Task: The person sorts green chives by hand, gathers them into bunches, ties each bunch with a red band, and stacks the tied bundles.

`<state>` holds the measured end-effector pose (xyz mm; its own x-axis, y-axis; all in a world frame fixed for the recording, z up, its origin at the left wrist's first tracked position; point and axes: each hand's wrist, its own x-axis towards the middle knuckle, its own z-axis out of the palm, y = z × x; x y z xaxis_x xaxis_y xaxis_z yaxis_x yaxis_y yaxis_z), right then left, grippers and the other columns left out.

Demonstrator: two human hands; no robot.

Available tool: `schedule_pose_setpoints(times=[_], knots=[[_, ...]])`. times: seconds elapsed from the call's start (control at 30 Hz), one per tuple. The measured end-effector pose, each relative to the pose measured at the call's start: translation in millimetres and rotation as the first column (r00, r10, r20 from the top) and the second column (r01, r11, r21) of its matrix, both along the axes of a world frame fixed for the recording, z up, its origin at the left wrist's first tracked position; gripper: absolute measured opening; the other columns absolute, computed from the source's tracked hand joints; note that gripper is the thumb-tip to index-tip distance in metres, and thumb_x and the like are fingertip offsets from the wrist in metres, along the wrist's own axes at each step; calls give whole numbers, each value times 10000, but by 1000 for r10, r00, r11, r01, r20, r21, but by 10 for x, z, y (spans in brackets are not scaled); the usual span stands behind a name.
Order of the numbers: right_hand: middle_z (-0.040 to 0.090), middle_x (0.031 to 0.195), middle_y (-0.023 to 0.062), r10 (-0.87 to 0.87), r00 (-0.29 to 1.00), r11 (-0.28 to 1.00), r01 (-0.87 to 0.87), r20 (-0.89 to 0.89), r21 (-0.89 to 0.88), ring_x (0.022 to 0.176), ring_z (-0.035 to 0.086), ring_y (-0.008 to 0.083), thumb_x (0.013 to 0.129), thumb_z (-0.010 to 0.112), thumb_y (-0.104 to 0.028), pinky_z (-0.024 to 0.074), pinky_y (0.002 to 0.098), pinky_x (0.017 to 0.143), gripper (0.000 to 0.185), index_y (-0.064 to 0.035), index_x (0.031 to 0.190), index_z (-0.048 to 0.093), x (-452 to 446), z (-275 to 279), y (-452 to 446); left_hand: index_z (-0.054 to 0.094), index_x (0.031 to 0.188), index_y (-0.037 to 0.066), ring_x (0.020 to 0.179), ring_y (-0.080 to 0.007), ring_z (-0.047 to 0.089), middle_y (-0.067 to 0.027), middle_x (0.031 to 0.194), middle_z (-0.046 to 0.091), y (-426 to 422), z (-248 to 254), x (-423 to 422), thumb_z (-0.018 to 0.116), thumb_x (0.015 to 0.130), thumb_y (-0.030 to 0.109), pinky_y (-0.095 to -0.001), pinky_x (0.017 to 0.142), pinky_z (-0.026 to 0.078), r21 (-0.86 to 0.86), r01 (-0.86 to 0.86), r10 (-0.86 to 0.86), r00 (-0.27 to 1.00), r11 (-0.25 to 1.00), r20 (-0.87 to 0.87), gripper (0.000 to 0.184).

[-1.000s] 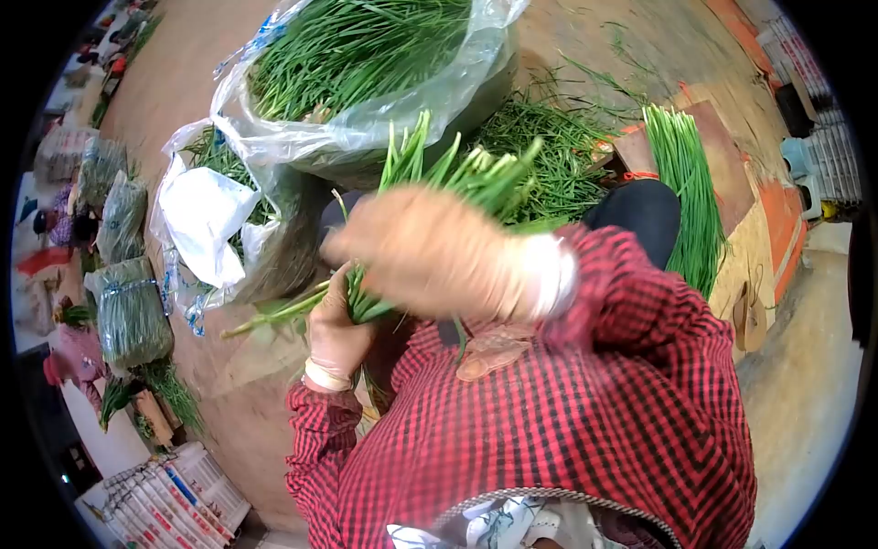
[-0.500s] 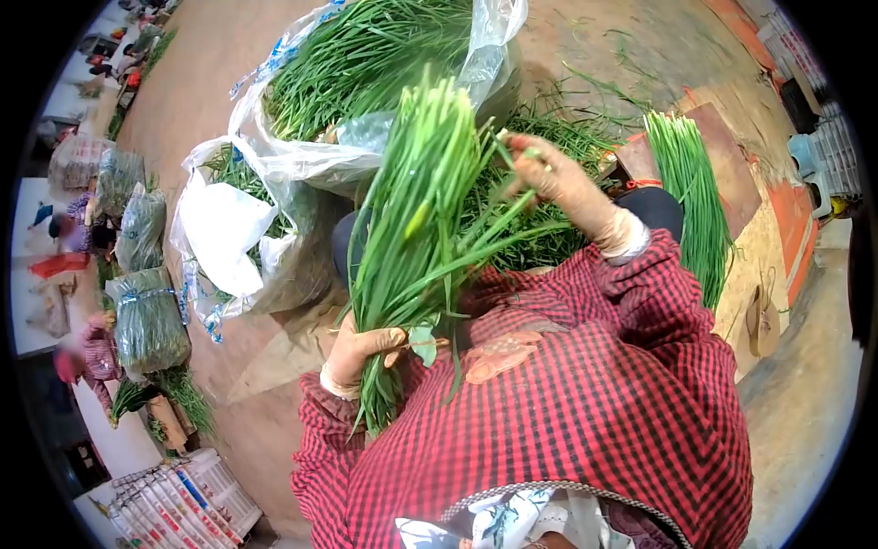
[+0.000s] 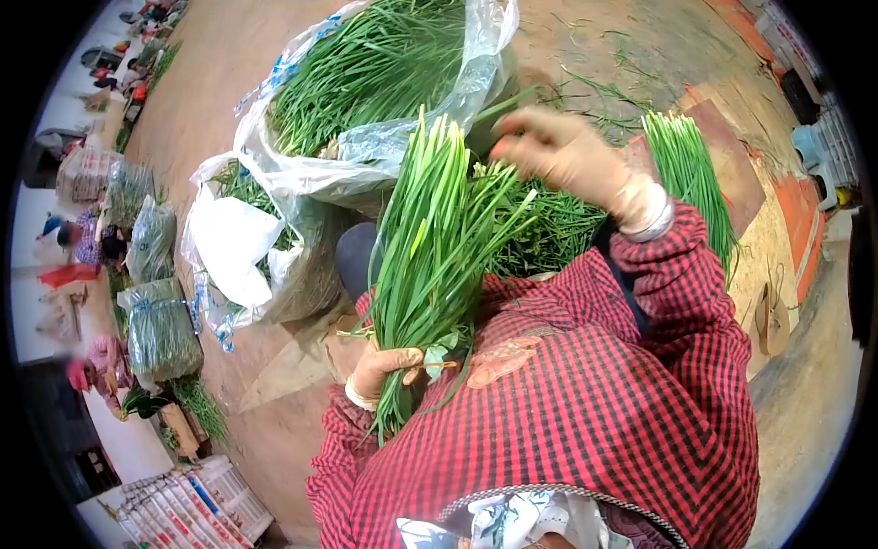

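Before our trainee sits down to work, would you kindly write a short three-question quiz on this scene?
1. Multiple choice: What is the left hand gripping?
A) a sandal
B) a bunch of green stalks
C) a white sheet

2. True or false: The neat bundle of stalks lies on the worker's right side.

3. Short answer: Which hand is nearer the pale upper ends of the held bunch?

Key:
1. B
2. True
3. The right hand
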<state>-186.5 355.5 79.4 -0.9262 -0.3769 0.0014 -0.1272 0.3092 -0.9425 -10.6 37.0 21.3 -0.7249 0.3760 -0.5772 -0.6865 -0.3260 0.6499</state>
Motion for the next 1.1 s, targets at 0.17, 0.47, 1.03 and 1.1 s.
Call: schedule_pose_setpoints(times=[0.17,0.47,1.03,1.1], knots=[[664,772,193,348,935,811,-264,-68,523,751,661,390,842,582,-556,524,468,710,536,-28,919,633,413,-236,-557,526,1156,-55,476,-155,505,-118,787,628,174,46,-28,672,784,18,-272,462,410,-153,7,-16,998,988,-62,406],[642,749,150,-55,890,792,314,-452,523,683,635,348,877,572,-243,507,405,618,155,-105,919,630,-104,-848,162,516,1208,-83,465,-156,499,-128,740,609,-256,-133,171,637,792,19,-260,438,393,-3,70,-70,997,998,15,445],[640,834,121,216,770,878,115,-600,465,877,605,338,851,602,-528,468,449,782,450,-84,854,675,-19,-157,-147,470,1251,-78,499,-175,526,-140,768,602,-172,-182,123,646,788,1,-279,452,424,59,126,-128,991,990,31,502],[612,797,121,247,763,894,59,-597,444,861,592,325,855,602,-459,452,460,790,374,-92,807,657,-32,-216,-158,486,1233,-71,499,-171,524,-137,771,606,-117,-156,129,652,782,10,-265,450,419,37,113,-114,993,993,29,487]])
